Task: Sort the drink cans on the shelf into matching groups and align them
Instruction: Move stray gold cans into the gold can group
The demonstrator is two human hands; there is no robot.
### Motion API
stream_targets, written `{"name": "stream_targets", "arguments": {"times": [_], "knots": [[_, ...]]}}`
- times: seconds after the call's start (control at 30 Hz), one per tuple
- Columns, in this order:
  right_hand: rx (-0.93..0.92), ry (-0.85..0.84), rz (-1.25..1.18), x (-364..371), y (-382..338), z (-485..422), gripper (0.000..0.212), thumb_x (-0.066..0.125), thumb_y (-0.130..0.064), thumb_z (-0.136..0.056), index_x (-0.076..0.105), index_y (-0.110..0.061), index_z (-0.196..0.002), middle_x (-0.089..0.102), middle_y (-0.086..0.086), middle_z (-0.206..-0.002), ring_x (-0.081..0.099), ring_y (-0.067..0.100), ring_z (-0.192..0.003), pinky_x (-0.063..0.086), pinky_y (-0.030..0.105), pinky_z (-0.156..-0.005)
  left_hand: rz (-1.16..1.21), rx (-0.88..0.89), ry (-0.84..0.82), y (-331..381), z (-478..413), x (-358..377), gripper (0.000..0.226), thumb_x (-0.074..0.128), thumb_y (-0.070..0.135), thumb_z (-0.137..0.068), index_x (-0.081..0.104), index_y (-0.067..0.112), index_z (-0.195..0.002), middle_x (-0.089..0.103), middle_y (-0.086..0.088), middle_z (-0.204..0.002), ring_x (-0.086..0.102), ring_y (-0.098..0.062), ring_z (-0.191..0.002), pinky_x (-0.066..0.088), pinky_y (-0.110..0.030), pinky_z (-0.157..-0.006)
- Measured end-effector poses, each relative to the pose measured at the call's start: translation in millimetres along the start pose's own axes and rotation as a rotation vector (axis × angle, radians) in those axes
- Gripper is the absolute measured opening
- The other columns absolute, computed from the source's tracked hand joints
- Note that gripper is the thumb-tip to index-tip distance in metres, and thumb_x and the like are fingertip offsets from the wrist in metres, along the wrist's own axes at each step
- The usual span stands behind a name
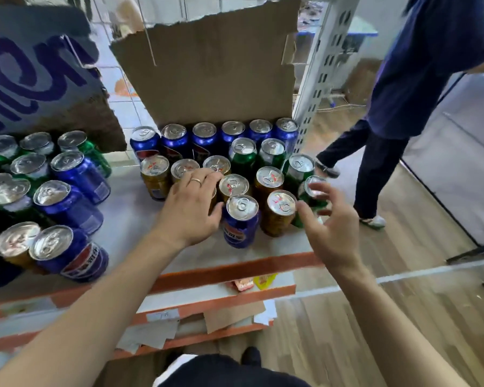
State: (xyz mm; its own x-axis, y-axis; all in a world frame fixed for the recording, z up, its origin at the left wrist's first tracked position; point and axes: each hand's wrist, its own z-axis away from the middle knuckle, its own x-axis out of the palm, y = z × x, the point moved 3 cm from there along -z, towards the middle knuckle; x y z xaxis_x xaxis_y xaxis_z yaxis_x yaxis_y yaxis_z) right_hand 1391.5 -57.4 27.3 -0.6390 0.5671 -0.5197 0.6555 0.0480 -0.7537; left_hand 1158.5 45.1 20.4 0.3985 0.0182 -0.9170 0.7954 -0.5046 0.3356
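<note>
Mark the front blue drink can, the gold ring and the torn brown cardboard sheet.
Front blue drink can [242,207]: head view, silver lid.
Gold ring [196,181]: head view, top of band.
Torn brown cardboard sheet [215,79]: head view, flat face.

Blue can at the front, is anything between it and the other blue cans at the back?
Yes. A gold can stands right behind the front blue can, and a green can behind that, blocking the way to the back row of blue cans. It likely needs lifting over them.
</note>
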Motion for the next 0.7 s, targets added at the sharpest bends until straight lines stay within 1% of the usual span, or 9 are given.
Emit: {"name": "stream_targets", "arguments": {"times": [0.07,0.13,0.23,0.33,0.47,0.53,0.63,0.67,0.7], "knots": [[-0.026,0.035,0.031,-6,17,-7,0.039,0.067,-0.032,-0.082,0.060,-0.019,-0.119,0.059,-0.006,-0.117,0.054,0.018,-0.112,0.049,0.042,-0.092,0.006,0.014,-0.016,-1,-12,2,0.060,0.068,0.027,-0.084,0.046,0.018,-0.139,0.051,-0.006,-0.138,0.040,-0.028,-0.128,0.037,-0.049,-0.107],[-0.037,0.036,0.047,-9,30,-11,0.043,0.068,-0.028,-0.080,0.059,-0.016,-0.120,0.054,-0.007,-0.121,0.050,0.020,-0.117,0.047,0.043,-0.097,0.023,0.011,-0.055,-4,-21,5,0.063,0.072,0.028,-0.082,0.046,0.020,-0.139,0.052,-0.006,-0.138,0.042,-0.030,-0.129,0.037,-0.050,-0.107],[-0.013,0.014,0.046,-8,45,-13,0.047,0.068,-0.029,-0.078,0.059,-0.014,-0.122,0.056,-0.004,-0.122,0.050,0.025,-0.117,0.044,0.040,-0.099,0.029,0.015,-0.082,-10,-29,9,0.067,0.074,0.032,-0.082,0.045,0.024,-0.142,0.051,-0.004,-0.142,0.040,-0.030,-0.131,0.033,-0.052,-0.110],[0.005,0.002,0.012,-5,54,-13,0.051,0.070,-0.027,-0.077,0.057,-0.014,-0.125,0.055,-0.002,-0.126,0.052,0.025,-0.118,0.046,0.046,-0.098,-0.018,0.016,-0.100,-11,-33,12,0.071,0.073,0.036,-0.083,0.041,0.028,-0.146,0.045,0.003,-0.147,0.034,-0.026,-0.134,0.025,-0.050,-0.114],[0.019,-0.023,-0.009,-2,61,-15,0.056,0.075,-0.019,-0.077,0.053,-0.012,-0.127,0.056,0.005,-0.122,0.054,0.024,-0.113,0.048,0.042,-0.095,-0.072,0.028,-0.140,-8,-37,14,0.073,0.070,0.040,-0.085,0.036,0.032,-0.149,0.037,0.006,-0.150,0.025,-0.023,-0.135,0.015,-0.049,-0.114],[0.030,-0.030,-0.026,-1,65,-16,0.058,0.078,-0.014,-0.077,0.051,-0.015,-0.128,0.056,0.005,-0.120,0.055,0.022,-0.110,0.049,0.037,-0.092,-0.119,0.050,-0.165,-7,-40,14,0.074,0.069,0.039,-0.087,0.033,0.033,-0.151,0.034,0.006,-0.152,0.023,-0.022,-0.136,0.013,-0.048,-0.113],[0.049,-0.030,-0.045,0,67,-17,0.062,0.080,-0.009,-0.077,0.048,-0.016,-0.130,0.055,0.005,-0.122,0.055,0.019,-0.110,0.044,0.015,-0.090,-0.207,0.091,-0.198,-5,-44,17,0.077,0.069,0.037,-0.088,0.028,0.032,-0.153,0.028,0.005,-0.154,0.019,-0.023,-0.139,0.014,-0.051,-0.114],[0.058,-0.030,-0.050,1,68,-18,0.064,0.080,-0.009,-0.077,0.047,-0.015,-0.131,0.055,0.004,-0.124,0.055,0.018,-0.110,0.041,0.010,-0.088,-0.218,0.100,-0.204,-5,-45,17,0.077,0.069,0.037,-0.088,0.029,0.031,-0.153,0.027,0.005,-0.154,0.019,-0.023,-0.139,0.014,-0.051,-0.114],[0.062,-0.031,-0.054,1,69,-18,0.066,0.080,-0.009,-0.077,0.046,-0.015,-0.133,0.054,0.004,-0.125,0.056,0.018,-0.110,0.040,0.008,-0.088,-0.226,0.111,-0.206,-5,-46,17,0.077,0.069,0.037,-0.087,0.030,0.030,-0.153,0.026,0.005,-0.154,0.018,-0.024,-0.139,0.014,-0.051,-0.115]]}}
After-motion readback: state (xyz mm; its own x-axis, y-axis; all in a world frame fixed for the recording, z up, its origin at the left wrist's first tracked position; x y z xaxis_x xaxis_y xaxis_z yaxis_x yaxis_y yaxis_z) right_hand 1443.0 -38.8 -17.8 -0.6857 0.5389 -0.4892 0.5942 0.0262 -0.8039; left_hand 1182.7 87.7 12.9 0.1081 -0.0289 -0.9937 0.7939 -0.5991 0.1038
